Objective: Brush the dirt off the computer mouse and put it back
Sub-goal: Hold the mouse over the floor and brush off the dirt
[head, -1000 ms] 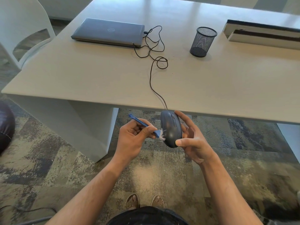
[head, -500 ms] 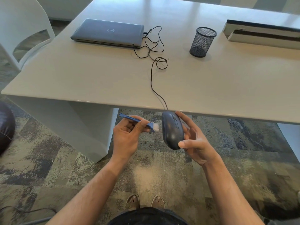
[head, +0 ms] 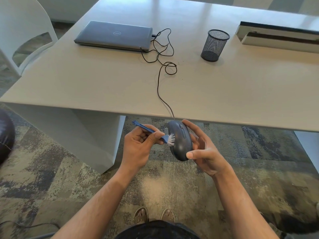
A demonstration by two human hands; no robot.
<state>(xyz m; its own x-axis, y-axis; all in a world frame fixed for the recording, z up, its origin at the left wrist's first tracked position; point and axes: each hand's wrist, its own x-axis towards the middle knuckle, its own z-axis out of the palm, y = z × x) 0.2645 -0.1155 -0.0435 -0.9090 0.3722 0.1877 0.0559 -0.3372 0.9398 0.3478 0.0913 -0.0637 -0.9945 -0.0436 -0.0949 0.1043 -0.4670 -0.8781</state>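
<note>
A dark wired computer mouse (head: pixel 180 141) is held below the front edge of the table, over the carpet, with its top turned to the left. My right hand (head: pixel 204 150) grips it from the right, thumb at its lower end. My left hand (head: pixel 139 145) pinches a small blue brush (head: pixel 151 131) with white bristles. The bristles touch the mouse's left side. The mouse's black cable (head: pixel 159 83) runs up over the table edge to the laptop.
A closed grey laptop (head: pixel 114 35) lies at the back left of the pale table (head: pixel 86 80). A black mesh pen cup (head: pixel 214 45) stands at the back right, next to a white and black box (head: pixel 279 37). A white chair (head: pixel 22 31) stands to the left.
The brush pulled away up and left from the mouse, then came back; its bristles now rest on the mouse's left side. My right hand kept the mouse nearly still.
</note>
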